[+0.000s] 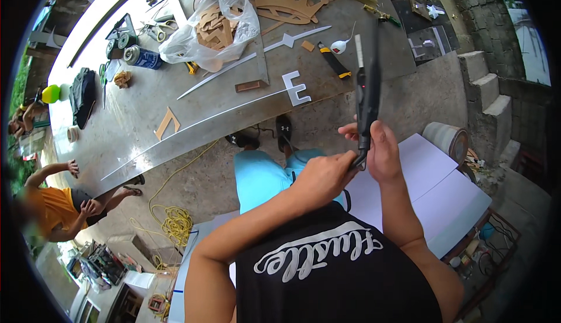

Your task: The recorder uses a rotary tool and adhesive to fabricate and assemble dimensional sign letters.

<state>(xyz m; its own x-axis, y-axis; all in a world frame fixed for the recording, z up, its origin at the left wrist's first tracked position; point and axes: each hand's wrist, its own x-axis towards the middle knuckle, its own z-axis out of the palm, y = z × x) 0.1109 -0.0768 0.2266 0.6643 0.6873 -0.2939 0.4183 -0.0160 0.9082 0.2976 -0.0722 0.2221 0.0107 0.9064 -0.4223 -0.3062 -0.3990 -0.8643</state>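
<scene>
Below the tool [367, 104], white shirt lettering [320, 253]

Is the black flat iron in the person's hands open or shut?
Open. The black flat iron has its blurred dark arm standing apart from the one whose pale plate is exposed.

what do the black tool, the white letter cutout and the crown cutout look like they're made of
Black tool: probably hard plastic, smooth and dark; its pale strip could be metal or ceramic.
White letter cutout: maybe plastic or foam board, flat, evenly white, crisp-edged.
Crown cutout: likely cardboard or thin fibreboard, matte, plain brown.
</scene>
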